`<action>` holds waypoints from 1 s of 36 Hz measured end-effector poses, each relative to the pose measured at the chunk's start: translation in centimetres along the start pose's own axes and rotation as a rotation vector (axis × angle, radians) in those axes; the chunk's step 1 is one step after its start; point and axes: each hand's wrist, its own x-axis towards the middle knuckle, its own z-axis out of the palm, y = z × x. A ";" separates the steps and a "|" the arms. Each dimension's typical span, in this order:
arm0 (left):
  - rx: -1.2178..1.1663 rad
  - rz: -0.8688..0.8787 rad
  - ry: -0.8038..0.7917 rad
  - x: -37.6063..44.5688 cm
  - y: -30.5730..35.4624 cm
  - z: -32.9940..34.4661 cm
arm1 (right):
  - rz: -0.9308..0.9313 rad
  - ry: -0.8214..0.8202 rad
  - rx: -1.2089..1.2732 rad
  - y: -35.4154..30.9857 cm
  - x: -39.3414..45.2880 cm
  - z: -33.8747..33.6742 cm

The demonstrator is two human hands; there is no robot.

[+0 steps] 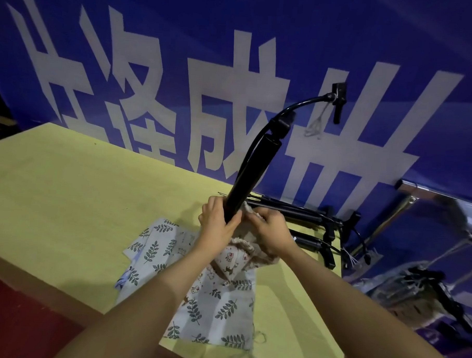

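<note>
A pump [252, 174] was held tilted over the table [67, 185], with its lower end set in a pouch [234, 260], between the left hand [216, 221] and the right hand [270, 229]. Flat bags [215, 308] were spread on the table under the pouch. Other pumps [303, 213] were laid behind, to the right. A banner [181, 41] was hung behind the table.

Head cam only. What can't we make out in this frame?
- Head view, black pump: lower end hidden by the left hand and the cloth bag.
- Head view, right hand: fingertips buried in the bag's mouth, so whether they pinch a drawstring is unclear.
- Head view, dark heap at the right edge: blurred and cropped, contents unreadable.
- Head view, spare pumps behind the hands: partly covered by them.
</note>
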 end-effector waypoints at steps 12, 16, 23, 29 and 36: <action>0.031 -0.036 -0.022 -0.7 -0.4 0.6 | -0.057 0.128 0.265 -2.6 0.8 -1.5; 0.036 -0.027 -0.033 -0.5 0.3 0.8 | -0.008 0.065 0.367 -3.8 0.8 -1.3; 0.123 0.007 -0.061 0.0 0.1 1.0 | -0.082 0.030 0.302 -3.7 0.6 -1.7; 0.210 0.010 -0.142 0.0 0.0 1.1 | -0.078 0.131 0.312 -3.5 0.5 -1.7; 0.497 0.021 -0.222 -0.7 -1.0 0.6 | -0.034 0.225 0.226 -2.3 0.7 -1.4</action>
